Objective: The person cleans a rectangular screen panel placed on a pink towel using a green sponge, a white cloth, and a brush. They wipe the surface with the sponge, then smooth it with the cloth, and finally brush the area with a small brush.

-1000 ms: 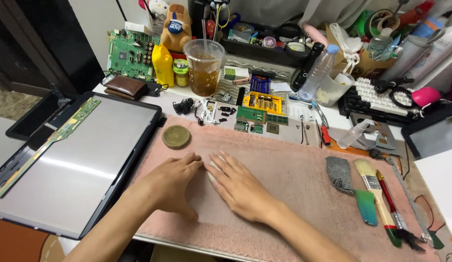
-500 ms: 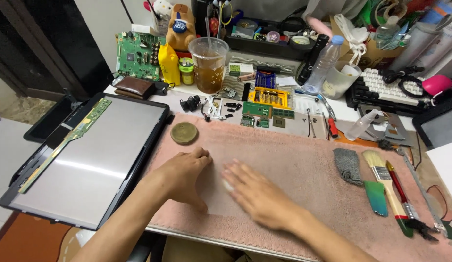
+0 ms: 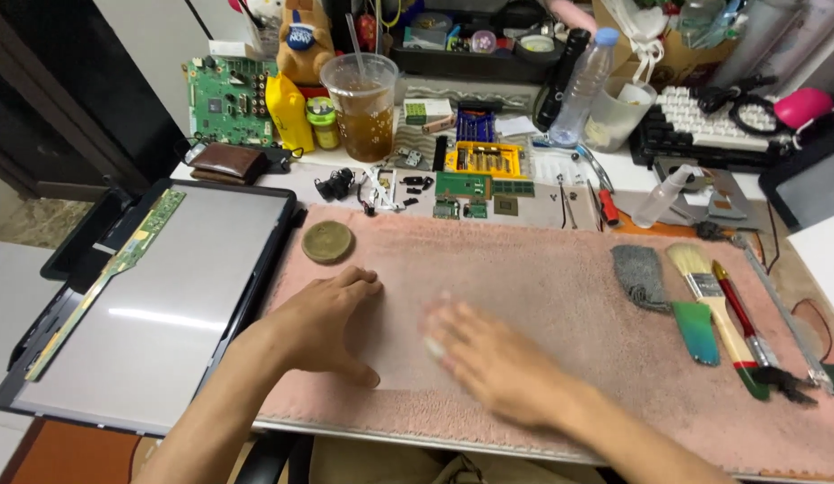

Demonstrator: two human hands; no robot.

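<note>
Pink terry towel (image 3: 542, 296), spread flat over the middle of the worktop (image 3: 816, 255), carries both hands. Left hand (image 3: 323, 327) lies palm down on the towel's near left part, fingers loosely spread and thumb stretched toward the near edge, holding nothing. Right hand (image 3: 493, 358) lies just beside it, also flat and open on the cloth, empty, its fingers blurred. Beyond the left hand, a round brass-coloured disc (image 3: 327, 241) sits near the towel's far left corner. At the towel's right end lie a grey knitted cloth piece (image 3: 639, 276), a flat paintbrush with a pale bristle head and green-tipped wooden handle (image 3: 708, 300), and a red-handled tool (image 3: 744, 323), side by side. Left of the towel rests a large flat display panel with a dark frame (image 3: 166, 305), with a long green circuit strip (image 3: 103, 282) along its left edge. Farther back stand a clear plastic cup of brown iced drink with a straw (image 3: 361, 106), a yellow bottle (image 3: 289, 114) and a green circuit board (image 3: 224, 99).
</note>
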